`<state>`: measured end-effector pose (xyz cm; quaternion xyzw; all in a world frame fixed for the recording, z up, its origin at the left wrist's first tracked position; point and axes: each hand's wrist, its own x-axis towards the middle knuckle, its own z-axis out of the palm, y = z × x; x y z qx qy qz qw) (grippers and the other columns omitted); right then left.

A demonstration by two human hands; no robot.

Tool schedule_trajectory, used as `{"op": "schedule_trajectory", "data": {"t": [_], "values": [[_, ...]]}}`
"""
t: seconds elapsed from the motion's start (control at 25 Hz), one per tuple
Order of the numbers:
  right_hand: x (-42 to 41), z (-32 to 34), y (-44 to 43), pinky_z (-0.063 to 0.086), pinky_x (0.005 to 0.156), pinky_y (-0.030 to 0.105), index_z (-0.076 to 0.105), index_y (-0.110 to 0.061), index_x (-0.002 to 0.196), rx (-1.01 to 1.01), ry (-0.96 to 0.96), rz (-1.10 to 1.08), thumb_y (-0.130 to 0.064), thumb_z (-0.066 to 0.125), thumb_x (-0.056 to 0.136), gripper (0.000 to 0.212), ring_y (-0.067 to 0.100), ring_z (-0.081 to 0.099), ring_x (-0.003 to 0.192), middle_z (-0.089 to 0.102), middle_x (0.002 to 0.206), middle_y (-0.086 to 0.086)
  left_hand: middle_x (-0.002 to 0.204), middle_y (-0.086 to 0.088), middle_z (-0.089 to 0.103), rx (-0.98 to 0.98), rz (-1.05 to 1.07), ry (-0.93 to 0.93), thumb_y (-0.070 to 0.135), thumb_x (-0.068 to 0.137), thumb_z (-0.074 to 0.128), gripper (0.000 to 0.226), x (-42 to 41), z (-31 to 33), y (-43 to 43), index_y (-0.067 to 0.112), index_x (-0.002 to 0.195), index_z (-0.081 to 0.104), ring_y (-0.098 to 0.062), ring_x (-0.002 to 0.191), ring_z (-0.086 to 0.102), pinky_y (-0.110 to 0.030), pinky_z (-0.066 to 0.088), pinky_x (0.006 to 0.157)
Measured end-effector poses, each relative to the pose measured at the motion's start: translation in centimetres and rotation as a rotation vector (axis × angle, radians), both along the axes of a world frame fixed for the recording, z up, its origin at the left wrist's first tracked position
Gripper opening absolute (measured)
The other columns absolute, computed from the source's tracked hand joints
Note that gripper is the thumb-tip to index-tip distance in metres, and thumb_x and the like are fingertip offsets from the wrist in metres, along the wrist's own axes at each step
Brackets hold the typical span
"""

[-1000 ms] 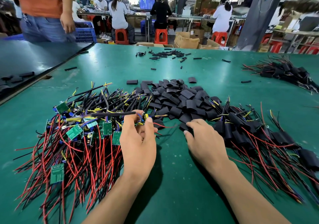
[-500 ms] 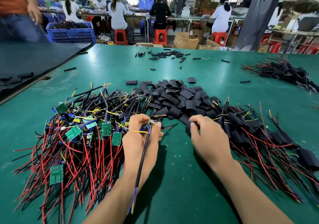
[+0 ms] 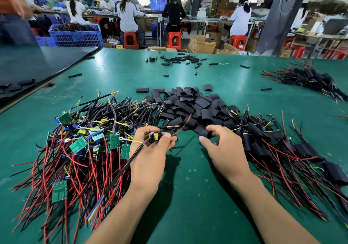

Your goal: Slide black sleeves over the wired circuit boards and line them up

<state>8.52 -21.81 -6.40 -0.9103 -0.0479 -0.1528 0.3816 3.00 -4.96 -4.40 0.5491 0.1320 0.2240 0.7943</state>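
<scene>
Left hand: fingers curled, pinching one wired circuit board just above the bench, mid-front.

Right hand: thumb and forefinger pinching a black sleeve at the near edge of the sleeve heap.

Orientation: board half hidden. Long axis judged left-right, red lead pointing right toward the sleeve, black cable trailing down-left.

Risks: splayed leads may snag the sleeve mouth. A flattened sleeve may refuse to open. The trailing cable may drag the unsleeved boards.
</scene>
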Motion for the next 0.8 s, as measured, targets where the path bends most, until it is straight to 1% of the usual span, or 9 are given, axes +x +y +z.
{"op": "schedule_trajectory", "data": {"t": [0.08,0.16,0.24,0.32,0.36,0.44,0.56,0.68,0.8], "values": [[0.2,0.1,0.1,0.038,0.073,0.007,0.069,-0.022,0.116,0.163,-0.024,0.005,-0.026,0.078,0.084,0.033,-0.004,0.057,0.074,0.064,0.099,-0.012,0.072,-0.008,0.073,-0.046,-0.003,-0.028,-0.007,0.089,0.064,0.021,-0.1,0.0,0.0,0.009,0.094,0.051,-0.026,0.08,0.076,-0.025,0.06,0.072],[0.4,0.2,0.1,0.037,0.069,0.001,0.07,-0.023,0.112,0.275,-0.022,-0.007,-0.022,0.08,0.082,0.033,-0.009,0.055,0.07,0.062,0.092,-0.018,0.068,-0.009,0.072,-0.079,0.005,-0.032,-0.009,0.089,0.064,0.022,-0.1,0.1,0.2,0.008,0.093,0.051,-0.028,0.078,0.076,-0.024,0.059,0.069],[0.7,0.1,-0.1,0.039,0.067,0.004,0.071,-0.024,0.113,0.388,-0.002,-0.022,-0.02,0.081,0.081,0.033,-0.007,0.054,0.064,0.062,0.087,-0.017,0.067,-0.011,0.071,-0.087,0.012,-0.017,-0.01,0.088,0.065,0.023,0.1,0.1,0.4,0.008,0.092,0.051,-0.029,0.074,0.076,-0.023,0.059,0.064],[1.1,0.1,-0.4,0.042,0.07,0.013,0.071,-0.023,0.113,0.499,0.026,-0.015,-0.02,0.08,0.083,0.031,-0.002,0.051,0.062,0.061,0.083,-0.014,0.069,-0.014,0.07,-0.046,0.024,0.014,-0.01,0.087,0.065,0.024,0.1,0.0,0.6,0.01,0.093,0.052,-0.028,0.067,0.075,-0.025,0.059,0.06],[1.2,0.1,-0.5,0.043,0.07,0.018,0.072,-0.023,0.113,0.554,0.043,0.002,-0.019,0.079,0.084,0.03,0.004,0.05,0.064,0.06,0.08,-0.012,0.07,-0.014,0.07,-0.014,0.026,0.024,-0.009,0.087,0.065,0.024,0.1,0.0,0.6,0.01,0.093,0.052,-0.027,0.064,0.074,-0.025,0.059,0.059],[1.4,0.4,-0.8,0.043,0.064,0.021,0.072,-0.019,0.112,0.654,0.078,0.061,-0.014,0.076,0.087,0.027,0.012,0.047,0.063,0.057,0.077,-0.008,0.068,-0.014,0.068,0.04,0.03,0.019,-0.009,0.088,0.064,0.023,0.1,0.0,0.6,0.01,0.094,0.052,-0.025,0.061,0.072,-0.025,0.059,0.059],[1.4,0.9,-1.4,0.041,0.054,0.015,0.072,-0.021,0.109,0.642,0.101,0.167,-0.009,0.072,0.09,0.023,0.011,0.044,0.056,0.054,0.072,-0.005,0.072,-0.017,0.068,0.113,0.051,0.003,-0.008,0.09,0.061,0.022,0.0,0.0,0.7,0.012,0.092,0.052,-0.024,0.062,0.072,-0.025,0.059,0.061],[1.4,1.1,-2.0,0.04,0.054,0.015,0.073,-0.021,0.105,0.597,0.083,0.217,-0.007,0.07,0.092,0.02,0.011,0.043,0.053,0.054,0.063,-0.011,0.074,-0.013,0.068,0.16,0.086,-0.003,-0.007,0.091,0.06,0.019,0.1,0.0,0.7,0.01,0.096,0.053,-0.025,0.067,0.074,-0.027,0.06,0.065],[1.4,1.1,-2.4,0.043,0.057,0.013,0.073,-0.019,0.108,0.596,0.075,0.231,-0.01,0.072,0.091,0.019,0.008,0.048,0.052,0.057,0.063,-0.016,0.074,-0.008,0.068,0.159,0.108,-0.007,-0.006,0.091,0.06,0.016,0.1,0.0,0.7,0.005,0.101,0.053,-0.028,0.069,0.074,-0.03,0.062,0.069]]}}
